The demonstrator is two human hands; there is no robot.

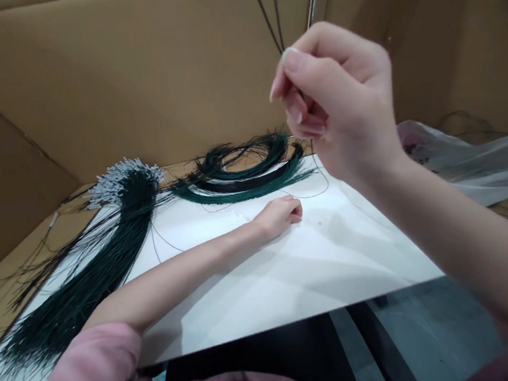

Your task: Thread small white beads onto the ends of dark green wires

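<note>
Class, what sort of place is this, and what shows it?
Probably a handwork station: a white tabletop, cardboard walls behind it, and a large, pale-tipped bundle of dark green strands.

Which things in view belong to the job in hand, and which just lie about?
Likely part of it: two dark strand ends, held in the right hand; white-tipped green bundle; curved green bundles.
Likely just lying about: translucent plastic sheet.

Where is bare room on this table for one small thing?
The white table is bare right of the left hand, down to its near edge; the right forearm hides part. Crowded: left side, with the long green bundle; back, with curved green strands.
</note>
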